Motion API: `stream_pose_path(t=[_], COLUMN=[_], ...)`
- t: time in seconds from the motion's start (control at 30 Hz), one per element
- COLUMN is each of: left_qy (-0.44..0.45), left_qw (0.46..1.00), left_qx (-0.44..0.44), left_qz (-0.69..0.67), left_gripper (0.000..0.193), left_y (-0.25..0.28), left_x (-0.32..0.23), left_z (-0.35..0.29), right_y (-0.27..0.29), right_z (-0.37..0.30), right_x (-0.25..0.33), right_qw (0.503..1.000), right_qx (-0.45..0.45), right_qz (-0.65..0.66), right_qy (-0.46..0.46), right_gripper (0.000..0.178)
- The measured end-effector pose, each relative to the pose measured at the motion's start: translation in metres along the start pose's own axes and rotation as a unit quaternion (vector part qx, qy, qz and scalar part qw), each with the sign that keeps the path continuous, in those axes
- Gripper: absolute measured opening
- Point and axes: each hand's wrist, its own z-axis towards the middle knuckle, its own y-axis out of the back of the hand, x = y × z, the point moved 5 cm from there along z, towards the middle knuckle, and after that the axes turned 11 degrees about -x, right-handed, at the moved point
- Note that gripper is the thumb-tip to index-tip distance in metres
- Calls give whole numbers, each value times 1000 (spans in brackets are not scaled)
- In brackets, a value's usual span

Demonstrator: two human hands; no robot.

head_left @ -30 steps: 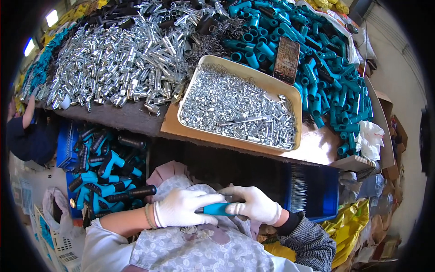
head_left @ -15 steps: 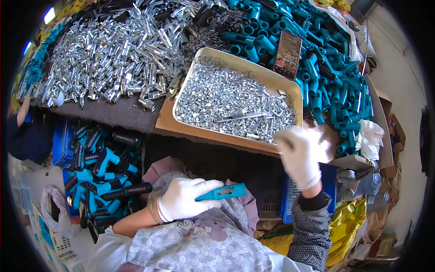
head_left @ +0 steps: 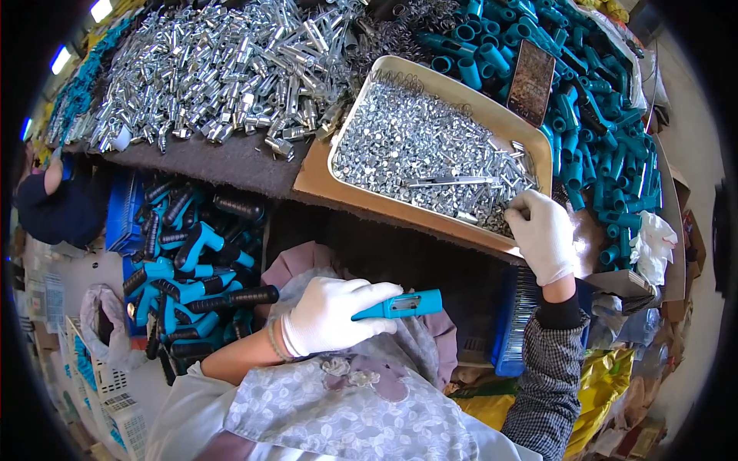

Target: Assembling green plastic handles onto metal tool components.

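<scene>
In my left hand (head_left: 327, 316), gloved in white, is a teal plastic tool housing (head_left: 415, 303). It lies sideways in front of my lap, its wider end to the right and a slot with metal inside facing up. My right hand (head_left: 544, 237), also white-gloved, is at the near right corner of a cream tray (head_left: 545, 165) of small metal parts (head_left: 415, 142). Its thumb and fingertips are drawn together over the parts; whether something is between them is hidden. Tweezers (head_left: 452, 182) lie on the parts, left of that hand.
Shiny metal tubes (head_left: 207, 73) are heaped at the back left, teal housings (head_left: 607, 146) at the right. A phone (head_left: 531, 82) leans behind the tray. Teal-and-black handles (head_left: 196, 284) fill a blue crate at lower left. Another person's arm (head_left: 54, 177) shows at far left.
My right hand has come to the tray's near right corner, its fingers now among the parts. The view has shifted, so everything sits differently in the picture. My left hand keeps the housing.
</scene>
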Motion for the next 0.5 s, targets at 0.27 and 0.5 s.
stream_pose_path(t=[0.27, 0.5], left_qy=[-8, -44], left_qw=[999, 996], left_qx=[-5, 18], left_qz=[37, 76], left_gripper=[45, 41], left_y=[2, -2], left_x=[2, 2], left_z=[-6, -5], right_y=[20, -27], right_z=[-19, -76], right_x=[43, 109], right_qw=[985, 911], right_qx=[-45, 186], right_qz=[161, 283], right_qy=[29, 233], right_gripper=[5, 6])
